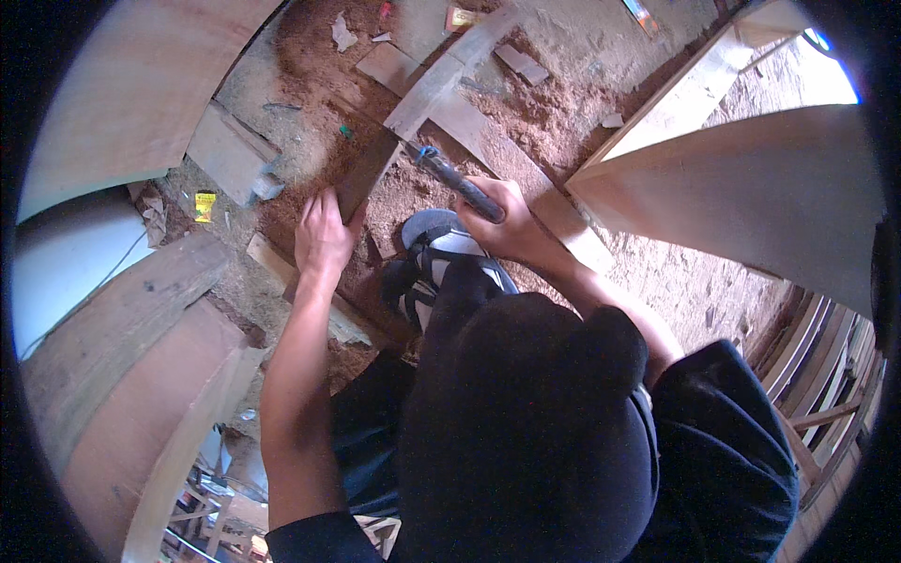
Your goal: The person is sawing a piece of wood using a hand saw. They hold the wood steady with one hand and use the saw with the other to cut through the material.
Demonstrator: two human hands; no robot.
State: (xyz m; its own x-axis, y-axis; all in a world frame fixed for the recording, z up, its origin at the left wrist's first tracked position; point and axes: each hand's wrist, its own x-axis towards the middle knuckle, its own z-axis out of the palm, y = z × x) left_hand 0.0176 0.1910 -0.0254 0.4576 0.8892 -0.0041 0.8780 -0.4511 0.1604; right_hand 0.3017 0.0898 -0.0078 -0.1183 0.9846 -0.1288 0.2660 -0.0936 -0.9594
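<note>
My left hand (326,235) grips the near end of a brown wooden board (372,172), thumb on one side and fingers on the other. My right hand (502,218) is closed around the dark round handle of a tool (457,182), which has blue wrapping near its far end. Beyond the wrapping a thin dark line, apparently a narrow blade seen edge-on, crosses over the wood. A paler curved length of wood (434,92) runs on from the board toward the far side; whether they are one piece, I cannot tell.
My sandalled feet (434,235) are close below the tool. Sawdust and shavings (540,122) cover the floor, with offcuts (521,64) and a yellow packet (205,206). Large curved panels stand at left (141,84) and right (741,183); thick planks (122,300) lie at left.
</note>
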